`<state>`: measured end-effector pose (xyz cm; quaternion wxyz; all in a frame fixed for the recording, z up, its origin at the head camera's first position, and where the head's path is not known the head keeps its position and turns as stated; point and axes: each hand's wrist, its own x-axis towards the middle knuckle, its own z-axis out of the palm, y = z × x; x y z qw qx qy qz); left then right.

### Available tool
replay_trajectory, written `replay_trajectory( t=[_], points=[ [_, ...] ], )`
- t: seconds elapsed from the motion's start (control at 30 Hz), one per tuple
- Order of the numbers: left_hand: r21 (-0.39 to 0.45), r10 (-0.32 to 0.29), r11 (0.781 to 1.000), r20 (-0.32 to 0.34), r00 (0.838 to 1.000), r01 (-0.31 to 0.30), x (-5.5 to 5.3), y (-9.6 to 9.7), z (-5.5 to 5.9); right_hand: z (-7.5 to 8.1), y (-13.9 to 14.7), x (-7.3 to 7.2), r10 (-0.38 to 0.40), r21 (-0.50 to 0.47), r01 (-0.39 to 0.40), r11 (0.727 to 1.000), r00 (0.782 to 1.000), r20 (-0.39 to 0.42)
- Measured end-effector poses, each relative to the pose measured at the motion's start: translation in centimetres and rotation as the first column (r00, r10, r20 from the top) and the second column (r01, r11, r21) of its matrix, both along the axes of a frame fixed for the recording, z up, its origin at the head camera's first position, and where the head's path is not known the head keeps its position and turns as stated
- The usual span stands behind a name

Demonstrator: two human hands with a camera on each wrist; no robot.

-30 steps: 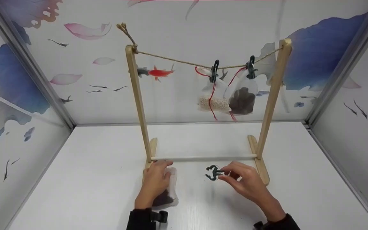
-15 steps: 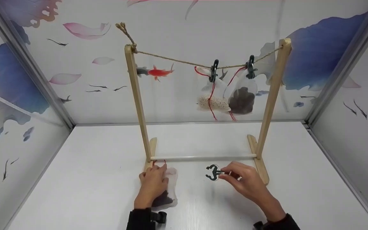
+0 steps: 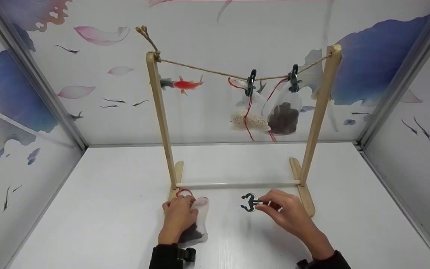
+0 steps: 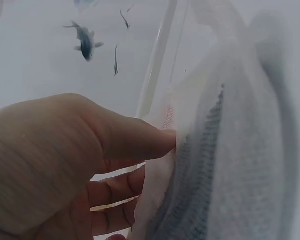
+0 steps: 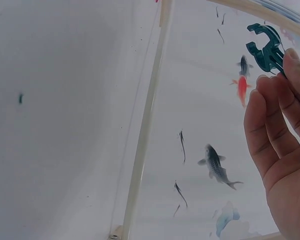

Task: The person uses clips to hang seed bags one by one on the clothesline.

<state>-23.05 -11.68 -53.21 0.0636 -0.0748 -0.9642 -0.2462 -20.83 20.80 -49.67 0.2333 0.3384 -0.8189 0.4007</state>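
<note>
A sheer white drawstring pouch [image 3: 202,218] with dark contents lies on the table at the foot of the rack's left post. My left hand [image 3: 178,213] covers part of it. In the left wrist view, the thumb and fingers pinch the edge of the pouch's fabric [image 4: 235,155]. A red cord [image 3: 184,191] loops out beyond those fingers. My right hand [image 3: 287,208] pinches a dark green plastic clip [image 3: 251,202] by its handles, its jaws spread and pointing left. The right wrist view shows the clip [image 5: 267,49] between thumb and fingers, with nothing in its jaws.
Ahead stands a wooden rack, its left post [image 3: 162,123] and right post [image 3: 320,116] joined by a sagging rope [image 3: 200,68]. Clips hold a pouch of pale grains [image 3: 250,120] and a pouch of dark contents [image 3: 284,117] on the rope. A white rod [image 3: 237,185] spans the base.
My left hand has drawn back slightly, its fingers bending at the pouch, and the red cord now shows as a loop. The right hand stays in place with the clip.
</note>
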Motion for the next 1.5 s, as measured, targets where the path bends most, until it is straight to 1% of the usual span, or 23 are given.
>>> replay_trajectory(
  t=[0.17,0.33,0.4,0.47,0.6,0.83,0.97,1.1,1.23,1.33,1.5],
  points=[
    [0.009,0.014,1.0,0.002,1.0,-0.014,-0.1,0.3,0.0,-0.1,0.1,-0.1,0.006,-0.008,-0.007,1.0,1.0,-0.02],
    [0.015,0.015,1.0,-0.025,1.0,-0.015,-0.1,0.7,-0.1,0.1,0.0,-0.1,0.002,-0.012,-0.002,1.0,1.0,-0.025],
    [0.012,0.008,1.0,-0.039,0.999,-0.007,-0.1,0.9,-0.1,0.1,0.0,-0.1,0.0,-0.01,-0.001,1.0,1.0,-0.022],
    [0.01,-0.002,1.0,-0.039,0.999,0.003,-0.1,0.9,-0.1,0.2,0.0,-0.1,-0.002,-0.006,0.002,1.0,1.0,-0.018],
    [-0.002,-0.035,0.999,-0.054,0.998,0.035,-0.1,0.9,0.0,0.4,0.1,-0.1,-0.01,0.001,0.01,1.0,1.0,-0.013],
    [-0.017,-0.061,0.998,-0.075,0.995,0.06,0.1,0.9,0.3,0.6,0.1,-0.2,-0.016,0.012,0.016,1.0,1.0,-0.009],
    [-0.007,-0.057,0.998,-0.064,0.996,0.057,0.3,0.9,0.7,0.5,0.1,-0.3,0.008,0.008,-0.008,1.0,0.999,-0.039],
    [-0.003,-0.036,0.999,-0.04,0.999,0.036,0.3,0.9,0.8,0.5,0.2,-0.3,0.02,-0.007,-0.021,1.0,0.999,-0.05],
    [-0.021,-0.028,0.999,-0.032,0.999,0.027,0.4,1.0,0.8,0.5,0.4,-0.2,0.022,-0.014,-0.023,1.0,0.999,-0.037],
    [-0.039,-0.021,0.999,-0.031,0.999,0.019,0.5,1.2,0.6,0.6,0.5,0.0,0.008,-0.012,-0.008,1.0,1.0,-0.014],
    [-0.065,-0.01,0.998,-0.011,1.0,0.009,0.5,1.7,0.4,0.5,0.5,0.1,-0.009,-0.014,0.009,1.0,1.0,0.003]
  ],
)
